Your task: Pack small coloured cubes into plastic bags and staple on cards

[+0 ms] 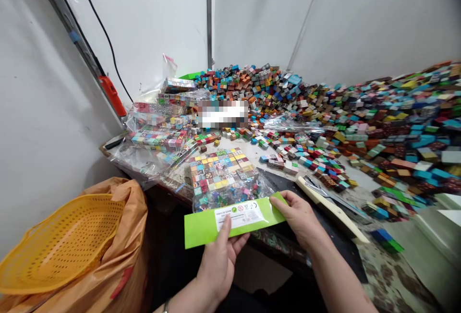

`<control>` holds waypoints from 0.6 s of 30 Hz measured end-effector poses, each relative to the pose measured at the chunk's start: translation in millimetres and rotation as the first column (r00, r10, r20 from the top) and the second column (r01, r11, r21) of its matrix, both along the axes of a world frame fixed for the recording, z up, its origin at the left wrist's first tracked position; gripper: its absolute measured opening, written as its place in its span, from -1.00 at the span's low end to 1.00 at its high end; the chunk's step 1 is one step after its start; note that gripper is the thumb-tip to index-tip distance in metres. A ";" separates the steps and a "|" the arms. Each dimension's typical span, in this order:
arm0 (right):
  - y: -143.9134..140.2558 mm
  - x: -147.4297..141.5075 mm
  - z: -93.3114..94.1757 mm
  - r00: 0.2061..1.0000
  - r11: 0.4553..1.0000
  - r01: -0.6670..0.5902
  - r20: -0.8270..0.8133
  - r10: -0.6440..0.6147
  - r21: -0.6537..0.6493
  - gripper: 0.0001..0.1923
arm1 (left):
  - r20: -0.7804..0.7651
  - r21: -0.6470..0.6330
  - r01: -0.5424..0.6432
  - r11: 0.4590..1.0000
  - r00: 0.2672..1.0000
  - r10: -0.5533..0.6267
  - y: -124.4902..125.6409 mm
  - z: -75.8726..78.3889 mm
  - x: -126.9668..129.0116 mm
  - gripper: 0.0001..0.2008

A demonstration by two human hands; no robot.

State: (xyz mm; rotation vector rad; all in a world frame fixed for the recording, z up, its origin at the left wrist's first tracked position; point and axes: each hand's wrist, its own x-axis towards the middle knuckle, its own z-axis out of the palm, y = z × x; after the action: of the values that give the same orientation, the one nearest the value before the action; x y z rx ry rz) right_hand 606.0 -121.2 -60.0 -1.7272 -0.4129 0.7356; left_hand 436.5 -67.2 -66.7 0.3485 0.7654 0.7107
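Evidently light and floppy: I logged the clear bag of cubes point(225, 178) as slippery film, its stiff green header card point(230, 219) the best hold. Left hand point(218, 260) and right hand point(297, 217) each pinched that card. Bag lay at the worktop point(389, 274) edge, long axis left-right, card toward me.

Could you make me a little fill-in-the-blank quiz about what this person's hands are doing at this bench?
1. Both hands, left hand and right hand, hold a header card whose colour is ____.
2. The card sits at the near end of a clear bag filled with small coloured ____.
3. The perforated basket at the lower left is ____ in colour.
4. The white label is printed on the ____.

Missing words: green; cubes; yellow; card
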 end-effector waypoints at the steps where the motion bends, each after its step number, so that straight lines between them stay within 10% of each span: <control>1: -0.5 -5.0 -1.1 1.000 1.000 -0.008 -0.002 0.008 0.001 -0.80 | -0.040 0.016 -0.033 0.999 0.999 0.034 3.3 -0.8 -0.8 -0.63; 18: -16.5 -11.9 2.5 0.986 0.985 -0.156 -0.071 0.151 -0.067 -0.68 | -0.246 0.031 0.052 0.998 0.968 -0.043 16.3 -9.0 -0.3 -0.66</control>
State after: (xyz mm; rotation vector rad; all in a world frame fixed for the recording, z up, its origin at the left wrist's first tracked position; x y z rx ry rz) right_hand 594.1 -137.7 -57.6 -1.7469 -0.4838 0.9258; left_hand 436.2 -50.8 -75.8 0.4938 0.9754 0.6440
